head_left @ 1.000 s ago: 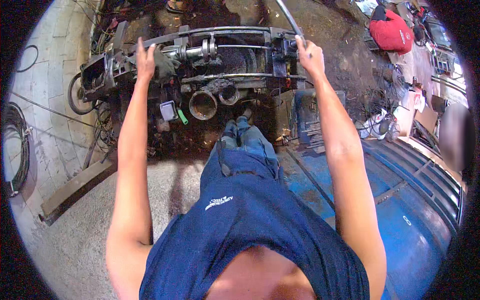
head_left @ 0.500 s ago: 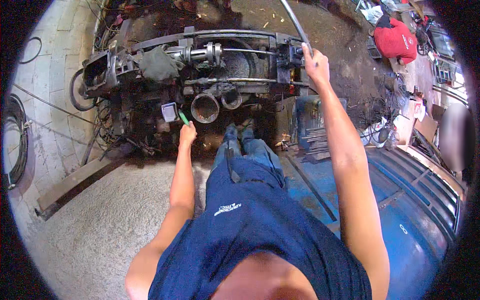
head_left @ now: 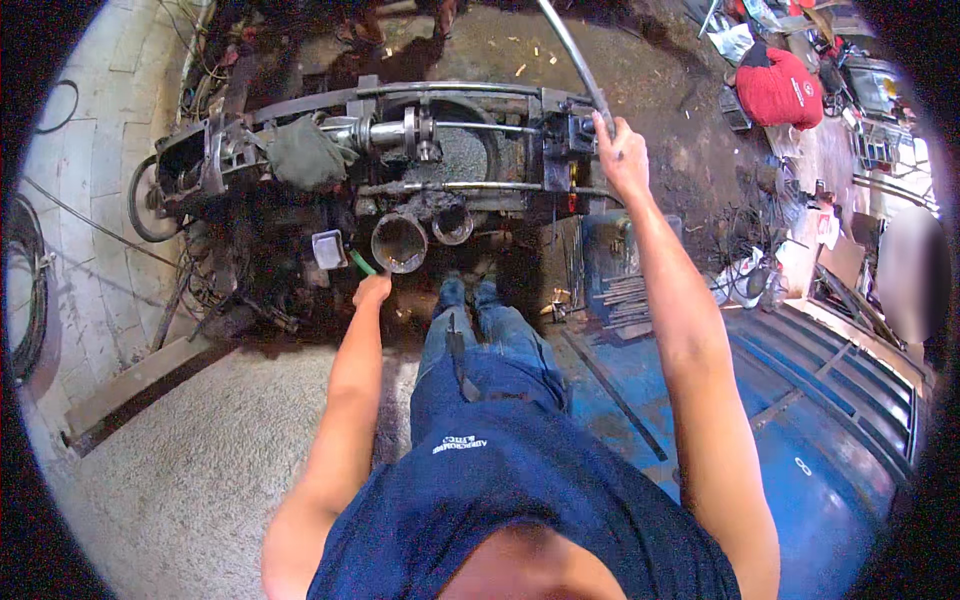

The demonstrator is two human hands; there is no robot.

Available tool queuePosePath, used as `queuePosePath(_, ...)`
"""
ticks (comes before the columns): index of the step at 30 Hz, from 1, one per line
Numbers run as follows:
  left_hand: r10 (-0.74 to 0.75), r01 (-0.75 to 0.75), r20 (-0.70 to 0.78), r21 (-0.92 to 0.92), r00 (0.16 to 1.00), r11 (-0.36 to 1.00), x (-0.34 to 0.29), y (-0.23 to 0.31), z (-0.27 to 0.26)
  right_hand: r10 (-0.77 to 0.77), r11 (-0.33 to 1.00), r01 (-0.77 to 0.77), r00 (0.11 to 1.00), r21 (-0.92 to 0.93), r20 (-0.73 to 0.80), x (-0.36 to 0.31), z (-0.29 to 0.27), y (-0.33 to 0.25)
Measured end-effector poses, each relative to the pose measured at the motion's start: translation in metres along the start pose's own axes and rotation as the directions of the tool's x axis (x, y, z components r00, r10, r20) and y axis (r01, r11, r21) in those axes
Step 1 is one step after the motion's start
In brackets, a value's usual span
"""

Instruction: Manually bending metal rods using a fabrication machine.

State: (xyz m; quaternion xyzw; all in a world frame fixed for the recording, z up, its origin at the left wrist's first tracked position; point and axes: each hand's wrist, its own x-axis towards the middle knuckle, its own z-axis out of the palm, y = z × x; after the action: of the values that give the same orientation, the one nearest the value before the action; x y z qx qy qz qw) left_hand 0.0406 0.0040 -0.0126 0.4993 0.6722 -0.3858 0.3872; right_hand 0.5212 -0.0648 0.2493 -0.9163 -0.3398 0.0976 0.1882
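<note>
My left hand [head_left: 372,290] is closed around a tool with a green handle [head_left: 361,263], low in front of the machine [head_left: 455,187]. The far end of that tool is hard to make out. Just left of the handle is a small whitish rectangular container [head_left: 328,250]. An open round metal pipe [head_left: 400,243] lies to the right of my left hand. My right hand [head_left: 622,155] grips a long grey metal bar [head_left: 575,55] by its near end, beside the machine's right block [head_left: 568,135]. The bar runs up past the top of the view.
A dark grey rag [head_left: 305,155] drapes over the machine's left part. Thin metal rods [head_left: 625,305] lie stacked on a blue metal panel [head_left: 720,400] at right. Coiled black hose [head_left: 25,290] hangs far left. A red garment [head_left: 780,88] shows at the back right, near clutter.
The whole view has shifted, so the machine sits slightly lower and further left. The green handle now leans more to the left. Both hands keep their holds.
</note>
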Motion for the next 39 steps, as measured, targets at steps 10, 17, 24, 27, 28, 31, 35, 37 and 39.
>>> queuePosePath(10,0.226,-0.262,-0.241,-0.129,0.944,0.956,-0.057,-0.132,0.076,0.09,0.995,-0.088,0.995,-0.041,0.044,-0.008,-0.005,0.004)
queuePosePath(17,0.128,-0.166,-0.105,-0.63,0.986,0.758,-0.075,-0.221,0.109,0.1,0.993,-0.096,0.992,-0.062,0.071,-0.005,-0.004,0.01)
queuePosePath(24,0.25,-0.315,-0.281,-0.218,0.927,0.924,-0.059,-0.239,0.082,0.136,0.984,-0.151,0.979,0.092,0.154,-0.007,-0.034,0.042)
queuePosePath(27,0.51,-0.55,-0.43,0.037,0.745,0.834,-0.112,-0.138,0.018,0.113,0.993,-0.114,0.993,0.032,0.032,-0.05,-0.054,0.046)
queuePosePath(28,0.615,-0.675,-0.44,0.028,0.654,0.737,-0.163,-0.082,-0.017,0.149,0.988,-0.15,0.989,0.038,0.019,-0.068,-0.058,0.052)
queuePosePath(31,0.792,-0.859,-0.471,0.125,0.389,0.496,-0.189,0.025,-0.075,0.208,0.978,-0.208,0.978,0.002,0.015,-0.107,-0.053,0.048)
queuePosePath(35,0.893,-0.888,-0.439,0.443,-0.098,0.12,-0.254,0.179,-0.138,0.236,0.968,-0.232,0.971,0.096,-0.027,-0.121,-0.041,0.072)
queuePosePath(37,0.897,-0.827,-0.349,0.561,-0.27,-0.031,-0.286,0.249,-0.157,0.279,0.954,-0.28,0.96,0.103,0.021,-0.115,-0.05,0.083)
queuePosePath(39,0.924,-0.786,-0.244,0.612,-0.295,-0.089,-0.313,0.31,-0.166,0.316,0.94,-0.323,0.946,0.11,0.073,-0.114,-0.049,0.091)
